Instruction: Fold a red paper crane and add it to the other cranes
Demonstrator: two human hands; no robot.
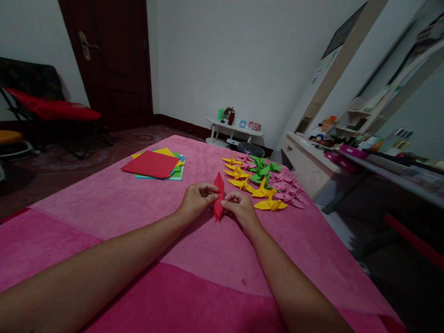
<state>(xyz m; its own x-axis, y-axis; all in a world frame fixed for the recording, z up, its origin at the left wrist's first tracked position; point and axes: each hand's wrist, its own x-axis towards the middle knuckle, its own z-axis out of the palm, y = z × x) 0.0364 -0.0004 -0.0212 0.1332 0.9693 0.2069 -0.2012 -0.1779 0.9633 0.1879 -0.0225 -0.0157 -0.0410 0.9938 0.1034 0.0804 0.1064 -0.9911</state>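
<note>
We have a slender, pointed piece of folded red paper (pixel 220 187) at the centre, its long points toward twelve and six o'clock. Our left hand (pixel 197 199) pinches its nine o'clock edge and our right hand (pixel 242 211) its three o'clock edge, fingertips drawn narrow on both; we cannot tell whether it touches the soft pink cloth (pixel 133 207). Uneven pressure from the two pinches could skew the creases, and pulling outward could tear the thin points. From the piece, the stack of flat coloured paper sheets (pixel 152 164) lies at ten o'clock, well apart. The yellow folded-paper birds (pixel 243 185) sit around two o'clock, near our right hand; a careless outward swing could knock them askew.
</note>
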